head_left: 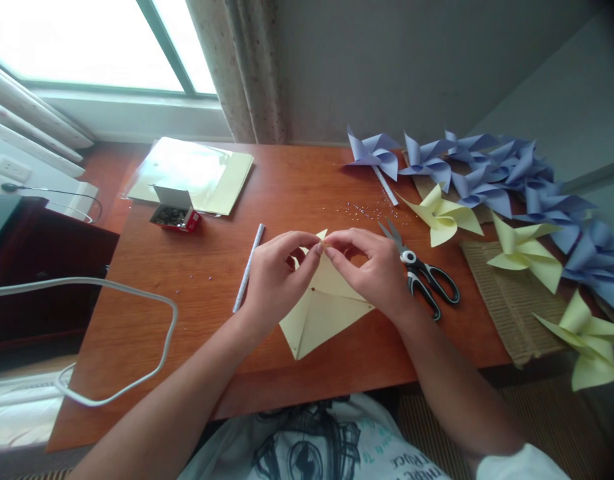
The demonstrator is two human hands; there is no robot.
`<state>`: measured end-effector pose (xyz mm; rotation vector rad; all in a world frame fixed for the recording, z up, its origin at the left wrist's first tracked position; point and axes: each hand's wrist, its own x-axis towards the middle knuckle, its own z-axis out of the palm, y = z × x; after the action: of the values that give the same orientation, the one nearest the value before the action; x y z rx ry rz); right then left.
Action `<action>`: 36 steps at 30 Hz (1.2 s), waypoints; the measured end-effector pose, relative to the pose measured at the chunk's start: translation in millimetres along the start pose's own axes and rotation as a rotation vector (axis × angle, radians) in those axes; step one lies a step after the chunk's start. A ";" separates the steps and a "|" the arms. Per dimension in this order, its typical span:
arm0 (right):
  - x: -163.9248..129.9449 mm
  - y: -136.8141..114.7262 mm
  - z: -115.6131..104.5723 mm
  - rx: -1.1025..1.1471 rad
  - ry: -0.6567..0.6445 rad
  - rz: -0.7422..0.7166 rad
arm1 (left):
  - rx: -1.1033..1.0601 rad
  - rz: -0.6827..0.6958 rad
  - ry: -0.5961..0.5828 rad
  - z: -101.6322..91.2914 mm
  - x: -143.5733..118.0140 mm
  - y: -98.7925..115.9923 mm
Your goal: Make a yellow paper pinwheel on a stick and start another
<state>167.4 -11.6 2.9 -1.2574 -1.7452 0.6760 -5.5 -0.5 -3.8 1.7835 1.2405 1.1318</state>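
Head cam: both hands meet mid-table over a yellow paper square (pixel 323 308). The left hand (pixel 277 273) and right hand (pixel 374 267) each pinch a folded-in corner at its centre, fingertips closed tight. I'd say this pinwheel is roughly halfway: corners gathered, no stick on yet. White stick (pixel 249 267) lies at 9 o'clock, scissors (pixel 421 270) at 3 o'clock. Finished pinwheels (pixel 491 177) are piled at 2 o'clock.
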 end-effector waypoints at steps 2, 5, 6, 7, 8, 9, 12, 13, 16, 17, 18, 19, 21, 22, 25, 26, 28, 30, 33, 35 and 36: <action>-0.3 2.2 1.8 -0.015 0.031 0.007 | -0.008 0.003 -0.014 0.3 0.2 0.0; 0.1 5.1 2.3 -0.032 0.030 0.005 | -0.004 0.005 -0.015 0.8 0.4 -0.1; 0.3 5.7 2.2 -0.046 0.027 -0.004 | 0.000 0.005 -0.011 1.0 0.4 -0.1; 0.4 5.9 2.2 -0.064 0.026 -0.016 | 0.003 0.005 -0.006 1.1 0.3 -0.2; 0.5 5.9 2.2 -0.086 0.025 -0.029 | 0.006 0.006 -0.002 1.2 0.3 -0.3; 0.5 5.6 2.3 -0.108 0.026 -0.042 | 0.011 0.008 0.000 1.2 0.3 -0.3; 0.5 4.1 3.2 -0.158 0.027 -0.074 | 0.047 0.025 0.001 0.8 0.2 -0.1; 0.5 3.5 3.6 -0.165 0.027 -0.081 | 0.062 0.033 0.002 0.5 0.3 0.1; 0.4 2.3 4.3 -0.175 0.024 -0.090 | 0.094 0.056 0.002 -0.3 0.4 0.7; 0.5 2.1 4.3 -0.177 0.024 -0.089 | 0.098 0.061 0.002 -0.6 0.4 0.8; 0.5 2.0 4.3 -0.179 0.023 -0.088 | 0.099 0.065 0.002 -0.8 0.5 0.8; 0.5 1.9 4.3 -0.178 0.022 -0.086 | 0.098 0.066 0.001 -0.9 0.5 0.9; 0.5 2.0 4.3 -0.173 0.021 -0.085 | 0.097 0.069 0.000 -1.1 0.7 0.8; 0.5 2.0 4.2 -0.169 0.019 -0.087 | 0.097 0.070 0.000 -1.2 0.8 0.8; 0.3 1.4 4.5 -0.162 0.014 -0.093 | 0.096 0.077 0.007 -1.2 1.1 0.7; 0.2 1.0 4.7 -0.161 0.013 -0.094 | 0.096 0.079 0.008 -1.1 1.2 0.7; 0.0 0.3 4.9 -0.162 0.013 -0.099 | 0.096 0.079 0.009 -1.1 1.1 0.6; -0.2 -0.2 5.0 -0.164 0.014 -0.105 | 0.093 0.075 0.008 -1.0 0.9 0.4; -0.5 -0.4 4.8 -0.166 0.018 -0.120 | 0.080 0.067 0.010 -0.9 0.6 0.1; -0.6 -0.5 4.6 -0.171 0.019 -0.128 | 0.074 0.061 0.008 -1.1 0.5 0.2; -0.6 -0.6 4.6 -0.174 0.020 -0.133 | 0.074 0.059 0.007 -1.3 0.6 0.4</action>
<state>163.2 -12.2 0.9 -1.2454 -1.8849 0.4413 -6.4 0.0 -2.8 1.8838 1.2561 1.1391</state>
